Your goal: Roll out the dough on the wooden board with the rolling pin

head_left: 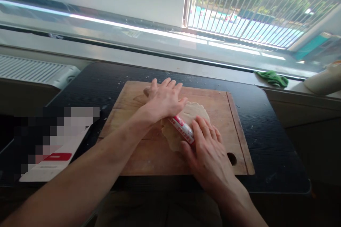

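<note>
A flat, pale round of dough point(198, 110) lies on a wooden cutting board point(149, 156). Across it, slanting from upper left to lower right, is a rolling pin point(181, 129) with a red and white printed middle. My left hand point(166, 99) rests palm down over the upper-left part of the pin, fingers stretched and spread; a brownish end point(146, 91) shows beside it. At the lower-right end, my right hand point(207, 142) lies flat over the pin, its fingers extended and its thumb apart. Both palms hide the parts of the pin beneath them.
The board sits on a dark table point(271, 149) dusted with flour specks. A partly blurred white paper point(53, 166) lies at the left. Behind are a radiator point(34, 71), a windowsill with a green cloth point(273, 78), a pale container point(325, 79) and a barred window point(247, 10).
</note>
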Demonstrator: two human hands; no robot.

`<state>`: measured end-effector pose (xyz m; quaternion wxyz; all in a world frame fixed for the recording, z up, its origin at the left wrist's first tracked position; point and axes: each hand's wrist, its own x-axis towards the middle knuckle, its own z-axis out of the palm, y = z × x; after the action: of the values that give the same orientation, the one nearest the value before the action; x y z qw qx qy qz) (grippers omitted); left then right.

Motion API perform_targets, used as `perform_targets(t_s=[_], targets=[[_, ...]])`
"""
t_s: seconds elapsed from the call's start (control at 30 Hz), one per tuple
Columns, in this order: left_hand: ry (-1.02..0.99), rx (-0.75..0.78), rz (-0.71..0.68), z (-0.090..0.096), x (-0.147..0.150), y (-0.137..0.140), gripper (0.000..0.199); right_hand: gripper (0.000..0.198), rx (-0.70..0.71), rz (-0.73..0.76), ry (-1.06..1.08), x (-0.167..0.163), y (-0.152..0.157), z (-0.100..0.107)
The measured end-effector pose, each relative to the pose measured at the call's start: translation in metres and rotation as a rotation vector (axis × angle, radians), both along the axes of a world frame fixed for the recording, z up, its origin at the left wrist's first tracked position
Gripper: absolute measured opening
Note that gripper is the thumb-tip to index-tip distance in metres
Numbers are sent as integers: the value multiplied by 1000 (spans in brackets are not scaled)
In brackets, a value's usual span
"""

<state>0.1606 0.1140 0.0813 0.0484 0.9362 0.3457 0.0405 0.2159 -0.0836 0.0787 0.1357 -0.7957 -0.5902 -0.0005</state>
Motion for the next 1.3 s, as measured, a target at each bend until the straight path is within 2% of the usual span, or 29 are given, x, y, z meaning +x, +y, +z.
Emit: perform_targets(t_s=[0.07, 0.17, 0.27, 0.37, 0.47, 0.53, 0.6, 0.73, 0.8, 1.0, 1.07, 1.3], targets=[[-27, 39, 1, -2, -10, -6, 61, 56, 29, 26, 0, -12, -7, -4], [-37, 60, 27, -6, -43, -19, 59, 57, 104, 90, -10, -28, -17, -4], [-28, 62, 50, -9, -65, -25, 56, 49, 144, 142, -14, -27, -16, 1], [-23, 15, 51, -7, -54, -16, 56, 41, 139, 116, -13, -6, -2, 4], [-29, -18, 52, -3, -26, -2, 60, 42, 170, 2, -39, 15, 11, 1], [-47, 4, 53, -2, -17, 1, 62, 44, 183, -64, -53, 18, 12, -2], [-74, 41, 44, -2, -24, -4, 60, 44, 179, -59, -58, 9, 6, -5], [-94, 79, 34, -8, -62, -24, 54, 42, 222, 89, -62, -19, -11, -5], [-93, 80, 57, -10, -71, -28, 53, 42, 230, 115, -60, -20, -10, -3], [-121, 29, 91, -5, -38, -12, 54, 43, 233, -88, -85, 26, 24, -4], [-135, 45, 94, -3, -38, -14, 53, 44, 226, -109, -84, 29, 25, -5], [-145, 86, 54, -9, -93, -52, 49, 41, 171, 98, -19, -11, -15, -2]])
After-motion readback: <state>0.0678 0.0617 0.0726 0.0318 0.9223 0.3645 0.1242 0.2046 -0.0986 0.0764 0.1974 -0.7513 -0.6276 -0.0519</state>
